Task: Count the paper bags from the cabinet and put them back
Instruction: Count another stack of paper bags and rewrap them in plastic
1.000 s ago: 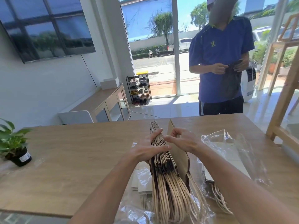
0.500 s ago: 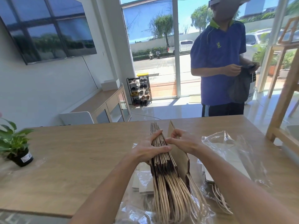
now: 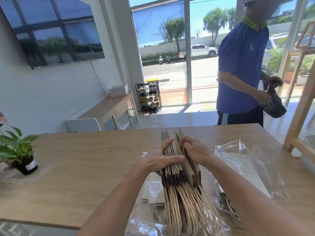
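Note:
A thick stack of brown paper bags (image 3: 172,169) stands on edge on the wooden table (image 3: 88,164), twisted paper handles (image 3: 184,210) trailing toward me. My left hand (image 3: 158,159) presses the left side of the stack, thumb laid across the top edges. My right hand (image 3: 194,150) pinches the rightmost bags (image 3: 189,169), which are parted a little from the rest. More flat bags (image 3: 151,193) lie under clear plastic wrap beneath the stack.
Crumpled clear plastic (image 3: 247,166) lies on the table to the right. A potted plant (image 3: 18,152) stands at the left edge. A person in a blue shirt (image 3: 242,68) stands beyond the table holding a dark bag. A wooden frame (image 3: 300,116) stands at the right.
My right hand has peeled another bag away from the stack toward the right. The person behind the table has moved to the right and turned aside.

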### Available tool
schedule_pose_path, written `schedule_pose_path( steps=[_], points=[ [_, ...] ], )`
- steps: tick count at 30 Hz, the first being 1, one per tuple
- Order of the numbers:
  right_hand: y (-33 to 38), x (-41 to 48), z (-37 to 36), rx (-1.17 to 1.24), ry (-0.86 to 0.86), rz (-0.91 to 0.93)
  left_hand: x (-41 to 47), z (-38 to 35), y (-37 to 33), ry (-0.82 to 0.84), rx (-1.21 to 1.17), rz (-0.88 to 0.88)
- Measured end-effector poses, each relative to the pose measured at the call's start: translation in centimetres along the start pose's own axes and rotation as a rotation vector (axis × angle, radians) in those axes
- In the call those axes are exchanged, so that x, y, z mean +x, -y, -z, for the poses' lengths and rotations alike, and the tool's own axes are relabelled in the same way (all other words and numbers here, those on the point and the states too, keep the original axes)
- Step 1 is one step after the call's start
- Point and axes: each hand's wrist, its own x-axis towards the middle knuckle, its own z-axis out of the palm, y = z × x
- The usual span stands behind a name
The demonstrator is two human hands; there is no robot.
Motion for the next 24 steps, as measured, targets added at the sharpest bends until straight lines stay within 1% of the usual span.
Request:
schedule_pose_path(
  steps=[4,11,14,21,24],
  points=[
    [-0.28,-0.24,0.14,0.005,-0.031,0.010,0.05,0.04,0.21,0.002,0.002,-0.014],
    [-0.25,0.03,0.08,-0.027,-0.010,0.057,0.42,0.13,0.77,0.003,-0.004,-0.020],
    [-0.20,0.16,-0.25,-0.021,0.028,0.038,0.47,0.06,0.81,0.017,-0.019,-0.022],
    [-0.08,0.35,-0.16,-0.036,0.011,0.014,0.34,0.02,0.78,0.010,0.003,-0.016],
    [-0.04,0.36,-0.29,-0.009,0.024,0.009,0.50,0.10,0.96,0.011,-0.035,-0.012]
  ],
)
